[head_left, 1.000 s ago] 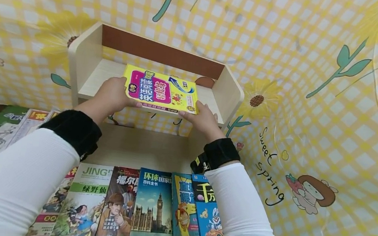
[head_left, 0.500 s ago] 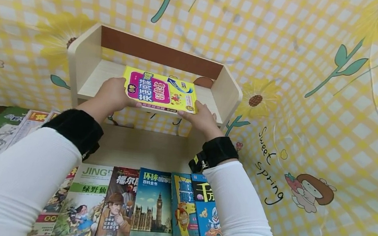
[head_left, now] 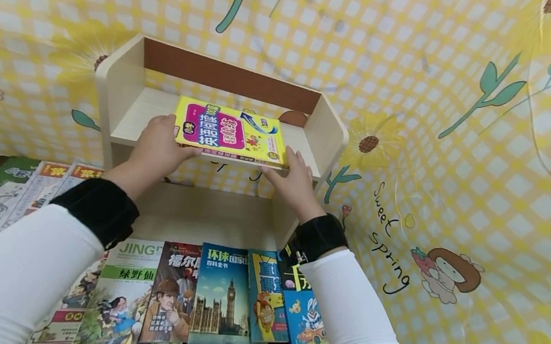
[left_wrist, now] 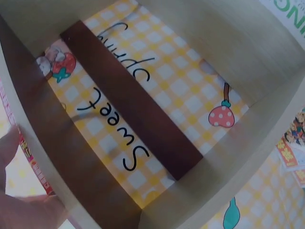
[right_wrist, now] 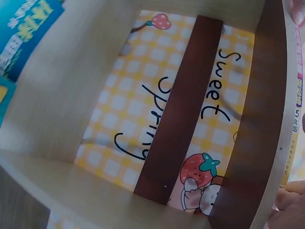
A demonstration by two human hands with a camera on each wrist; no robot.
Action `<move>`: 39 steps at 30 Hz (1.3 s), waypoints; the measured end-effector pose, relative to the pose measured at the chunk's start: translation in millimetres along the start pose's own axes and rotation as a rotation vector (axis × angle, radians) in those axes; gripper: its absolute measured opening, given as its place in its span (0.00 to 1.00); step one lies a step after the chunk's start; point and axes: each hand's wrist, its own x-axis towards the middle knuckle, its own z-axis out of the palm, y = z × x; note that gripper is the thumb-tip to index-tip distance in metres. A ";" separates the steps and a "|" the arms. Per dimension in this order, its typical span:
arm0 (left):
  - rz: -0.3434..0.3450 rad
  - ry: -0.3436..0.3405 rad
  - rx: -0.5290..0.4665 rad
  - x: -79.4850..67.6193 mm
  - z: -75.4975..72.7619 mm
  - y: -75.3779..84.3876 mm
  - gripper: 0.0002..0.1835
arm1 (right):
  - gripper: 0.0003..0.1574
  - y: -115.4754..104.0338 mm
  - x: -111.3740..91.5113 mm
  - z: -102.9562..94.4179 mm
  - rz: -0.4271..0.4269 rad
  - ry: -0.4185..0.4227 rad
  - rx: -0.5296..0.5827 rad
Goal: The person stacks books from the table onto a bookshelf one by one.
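A yellow book (head_left: 231, 132) with a pink title panel lies cover up on the upper board of a pale wooden shelf unit (head_left: 122, 113). Its spine faces me along the board's front edge. My left hand (head_left: 160, 143) grips its left end, the thumb at the spine. At the right end my right hand (head_left: 295, 177) holds the corner, with its thumb under the front edge. The left wrist view catches part of the left hand (left_wrist: 24, 191) by the book's spine (left_wrist: 38, 171). In the right wrist view, fingertips of the right hand (right_wrist: 288, 200) touch the book's end.
Below stands a row of upright books, among them a blue one (head_left: 221, 297) with a clock tower and a brown one (head_left: 169, 297). Magazines (head_left: 36, 188) lie at the left. The shelf's open lower compartment (head_left: 208, 215) is under the board. Checked yellow cloth (head_left: 459, 189) hangs behind and at right.
The view has shifted slightly, moving the shelf a little left in the picture. Both hands stay on the yellow book; the right thumb and fingers have moved slightly along its corner.
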 end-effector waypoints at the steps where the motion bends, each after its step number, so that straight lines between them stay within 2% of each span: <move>1: 0.015 0.021 -0.007 -2.8 -0.4 -2.0 0.41 | 0.52 1.5 -4.1 -0.9 -0.014 0.011 0.011; 6: 0.142 0.114 -0.018 -28.2 -3.1 -12.9 0.43 | 0.50 16.1 -35.2 -3.1 -0.102 0.068 0.069; 10: 0.236 0.176 0.000 -61.0 -1.1 -26.3 0.46 | 0.47 37.8 -71.7 1.4 -0.164 0.117 0.113; 13: 0.263 0.198 -0.009 -86.2 1.9 -40.0 0.48 | 0.45 57.0 -101.0 8.5 -0.149 0.156 0.173; 16: 0.254 0.193 -0.028 -108.5 5.5 -56.0 0.50 | 0.42 77.4 -126.7 18.0 -0.055 0.186 0.244; 22: 0.228 0.157 -0.015 -141.8 21.9 -87.7 0.52 | 0.41 123.9 -161.0 37.5 0.218 0.242 0.325; 25: 0.218 0.136 0.017 -154.3 31.1 -97.4 0.54 | 0.42 143.3 -173.6 41.3 0.316 0.260 0.292; 28: 0.222 0.106 0.044 -164.6 39.1 -102.9 0.57 | 0.43 159.3 -182.4 42.1 0.411 0.244 0.234; 32: 0.216 0.023 0.077 -176.7 49.6 -107.5 0.59 | 0.46 179.5 -189.0 41.4 0.506 0.189 0.143; 35: 0.181 -0.075 0.107 -184.4 56.2 -108.9 0.59 | 0.48 193.1 -190.8 40.8 0.547 0.137 0.074; 39: 0.127 -0.191 0.130 -193.8 63.9 -110.7 0.59 | 0.51 205.7 -190.3 40.5 0.606 0.066 0.036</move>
